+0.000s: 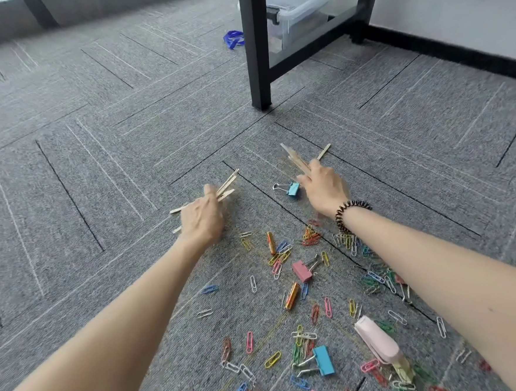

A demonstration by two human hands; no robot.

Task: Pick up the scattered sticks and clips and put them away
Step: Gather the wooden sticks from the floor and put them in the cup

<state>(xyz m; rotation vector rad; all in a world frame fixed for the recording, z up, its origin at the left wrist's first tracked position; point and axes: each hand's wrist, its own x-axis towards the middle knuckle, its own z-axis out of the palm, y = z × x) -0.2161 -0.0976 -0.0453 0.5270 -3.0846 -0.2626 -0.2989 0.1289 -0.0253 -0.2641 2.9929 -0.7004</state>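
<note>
My left hand (201,217) and right hand (323,187) each grip flat wooden sticks (228,181). Next, I'd say, stow them, then gather the colourful wire paperclips (273,359).

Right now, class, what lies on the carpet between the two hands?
In the head view, one blue binder clip lies there, close beside the right hand; toward the left hand is bare carpet.

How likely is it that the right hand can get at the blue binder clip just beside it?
Probably yes. The clip lies on bare carpet right beside the right hand, nothing over it. That hand grips sticks, though, so pinching the clip too could be awkward.
</note>
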